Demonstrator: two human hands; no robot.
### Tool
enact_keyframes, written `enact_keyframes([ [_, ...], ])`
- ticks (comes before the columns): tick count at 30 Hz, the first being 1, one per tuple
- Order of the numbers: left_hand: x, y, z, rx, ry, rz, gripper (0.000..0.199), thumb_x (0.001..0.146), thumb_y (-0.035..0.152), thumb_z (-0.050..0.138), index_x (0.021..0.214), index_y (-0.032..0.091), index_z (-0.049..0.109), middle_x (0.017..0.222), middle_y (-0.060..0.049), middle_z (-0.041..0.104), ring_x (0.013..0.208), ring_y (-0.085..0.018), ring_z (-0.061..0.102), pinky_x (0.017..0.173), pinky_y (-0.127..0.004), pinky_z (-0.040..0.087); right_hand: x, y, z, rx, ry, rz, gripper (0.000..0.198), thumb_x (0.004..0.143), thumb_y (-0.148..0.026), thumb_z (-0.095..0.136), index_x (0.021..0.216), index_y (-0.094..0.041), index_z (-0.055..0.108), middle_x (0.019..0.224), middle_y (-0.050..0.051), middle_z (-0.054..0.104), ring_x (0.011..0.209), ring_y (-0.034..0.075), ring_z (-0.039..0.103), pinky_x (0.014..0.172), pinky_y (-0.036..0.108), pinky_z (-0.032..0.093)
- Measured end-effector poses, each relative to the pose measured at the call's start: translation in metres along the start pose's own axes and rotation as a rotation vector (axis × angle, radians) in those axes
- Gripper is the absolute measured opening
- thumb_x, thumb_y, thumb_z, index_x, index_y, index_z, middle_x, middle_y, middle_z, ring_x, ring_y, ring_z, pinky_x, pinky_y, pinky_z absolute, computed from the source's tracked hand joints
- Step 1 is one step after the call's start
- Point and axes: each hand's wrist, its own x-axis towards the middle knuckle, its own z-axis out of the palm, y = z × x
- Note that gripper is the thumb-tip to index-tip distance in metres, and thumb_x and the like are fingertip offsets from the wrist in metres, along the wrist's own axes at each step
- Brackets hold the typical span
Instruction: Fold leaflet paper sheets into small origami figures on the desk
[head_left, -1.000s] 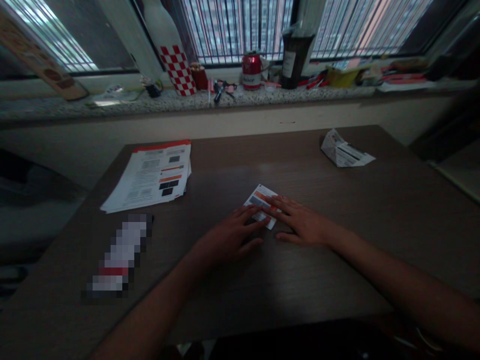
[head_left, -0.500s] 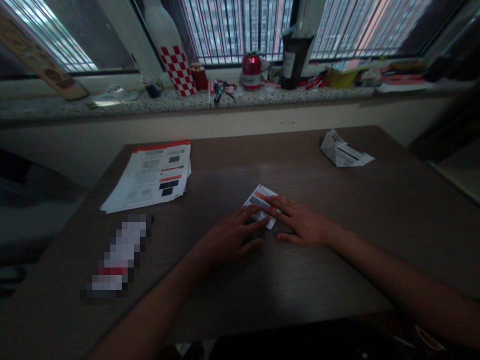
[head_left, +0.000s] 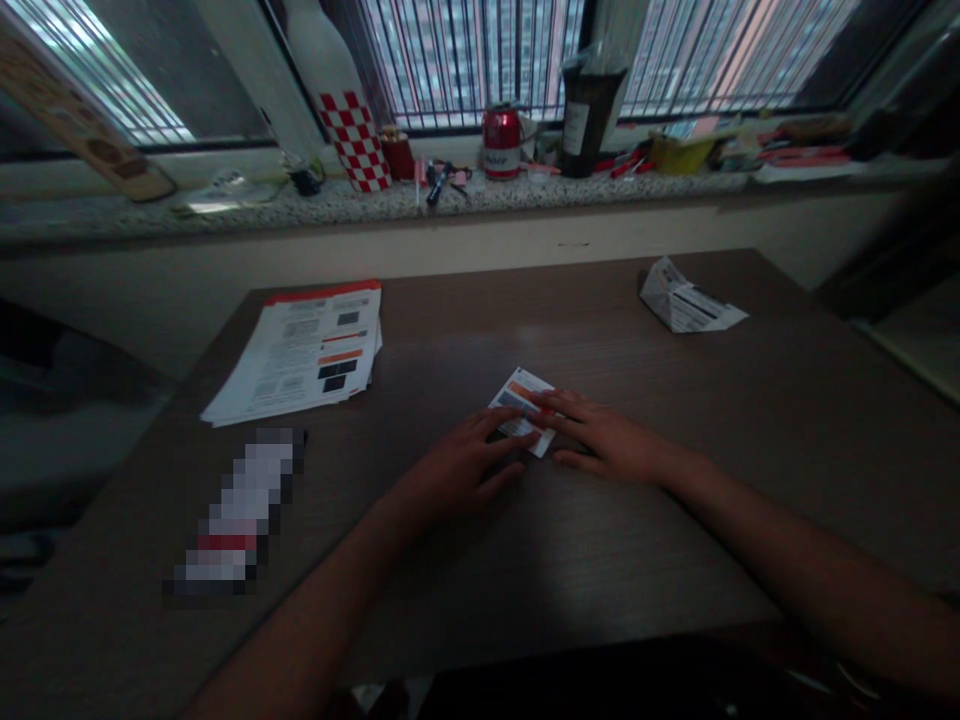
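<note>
A small folded piece of printed paper (head_left: 517,385) lies flat near the middle of the brown table (head_left: 480,580). My left hand (head_left: 472,460) rests at its near left side, fingers stretched out, with fingertips on the paper's lower part. From the right, my right hand (head_left: 607,435) lies flat with its fingers spread over the paper's right edge. Its thumb is on the tabletop beside the paper. The fingers of both hands hide part of the sheet. Neither hand grips anything.
At the back left lies a stack of printed sheets (head_left: 300,350); a blurred-out oblong item (head_left: 240,510) is nearer me. A folded paper shape (head_left: 690,305) stands at the back right. Along the windowsill (head_left: 450,205) are a checkered bottle (head_left: 356,140), a red can (head_left: 501,140) and small items.
My right hand has shifted very slightly up and right. The left hand and the paper are almost where they were.
</note>
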Motion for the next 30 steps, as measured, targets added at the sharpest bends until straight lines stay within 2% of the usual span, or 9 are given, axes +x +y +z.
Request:
enact_keyframes([
  [3, 0.001, -0.004, 0.002, -0.009, 0.031, 0.021, 0.047, 0.106, 0.032, 0.059, 0.153, 0.035, 0.055, 0.166, -0.007, 0.043, 0.150, -0.032, 0.044, 0.122, -0.055, 0.040, 0.001, 0.002, 0.000, 0.044, 0.042, 0.003, 0.071, 0.102, -0.041, 0.066, 0.166, -0.031, 0.035, 0.172, 0.010, 0.037, 0.157, 0.030, 0.037, 0.126, 0.055, 0.036],
  [9, 0.003, -0.010, 0.008, -0.052, 0.097, 0.046, 0.048, 0.101, 0.025, 0.069, 0.147, 0.031, 0.058, 0.152, -0.008, 0.058, 0.138, -0.029, 0.056, 0.115, -0.050, 0.048, 0.005, 0.004, -0.001, 0.021, 0.125, -0.032, 0.054, 0.097, -0.043, 0.073, 0.146, -0.025, 0.061, 0.153, 0.014, 0.060, 0.141, 0.032, 0.057, 0.115, 0.055, 0.048],
  [17, 0.005, -0.011, 0.008, -0.055, 0.126, 0.049, 0.038, 0.098, 0.025, 0.073, 0.134, 0.028, 0.064, 0.142, -0.008, 0.066, 0.129, -0.028, 0.064, 0.108, -0.048, 0.052, 0.008, -0.001, -0.002, 0.007, 0.146, -0.042, 0.038, 0.100, -0.041, 0.070, 0.135, -0.027, 0.067, 0.145, 0.010, 0.067, 0.134, 0.030, 0.063, 0.111, 0.053, 0.051],
  [22, 0.008, -0.009, 0.007, -0.005, 0.131, 0.051, 0.023, 0.102, 0.024, 0.068, 0.125, 0.025, 0.067, 0.130, -0.007, 0.071, 0.118, -0.026, 0.069, 0.099, -0.041, 0.055, 0.011, -0.006, -0.006, 0.066, 0.166, -0.024, 0.027, 0.104, -0.037, 0.065, 0.128, -0.026, 0.070, 0.138, 0.009, 0.071, 0.129, 0.027, 0.066, 0.110, 0.050, 0.052],
  [26, 0.009, -0.008, 0.008, 0.068, 0.148, 0.076, 0.015, 0.104, 0.026, 0.065, 0.118, 0.023, 0.068, 0.127, -0.007, 0.073, 0.112, -0.024, 0.071, 0.096, -0.039, 0.057, 0.009, -0.006, -0.006, 0.075, 0.166, -0.048, 0.032, 0.102, -0.038, 0.068, 0.132, -0.027, 0.069, 0.141, 0.010, 0.069, 0.132, 0.028, 0.064, 0.111, 0.051, 0.051],
  [30, 0.008, -0.006, 0.006, 0.124, 0.176, 0.098, 0.016, 0.106, 0.025, 0.061, 0.119, 0.022, 0.070, 0.127, -0.007, 0.075, 0.109, -0.024, 0.073, 0.092, -0.038, 0.059, 0.005, -0.001, -0.006, 0.086, 0.154, -0.071, 0.052, 0.094, -0.041, 0.077, 0.143, -0.028, 0.062, 0.146, 0.012, 0.065, 0.136, 0.030, 0.061, 0.113, 0.052, 0.050],
])
